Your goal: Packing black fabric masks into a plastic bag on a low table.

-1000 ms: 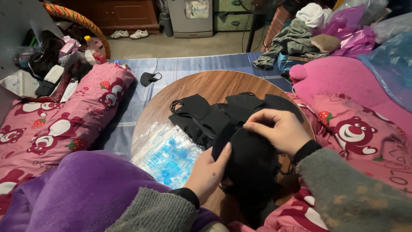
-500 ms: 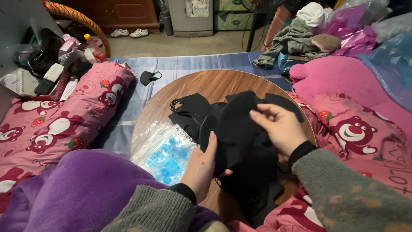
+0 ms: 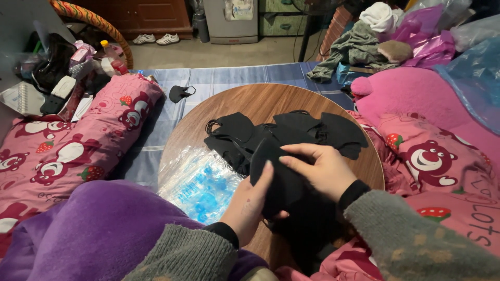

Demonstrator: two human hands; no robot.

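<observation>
You're holding one black mask (image 3: pixel 284 177) between both hands, just above the worktop (image 3: pixel 260 104). Left hand (image 3: pixel 250 200) is supporting it from below, fingers flat against the cloth; right hand (image 3: pixel 320 169) is pinching its top edge, fingers closed on it. Pile of masks (image 3: pixel 281 132) is lying loose just beyond your grip, unsorted. Clear bag (image 3: pixel 198 182) is sitting left of the grip, flat. Judging by that, most of the pile is waiting.

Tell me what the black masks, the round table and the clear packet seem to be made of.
Black masks: soft matte fabric, likely non-woven; they bend in both hands.
Round table: wood or wood-look laminate, visible grain.
Clear packet: thin glossy plastic film, crinkled, reflecting light.
</observation>
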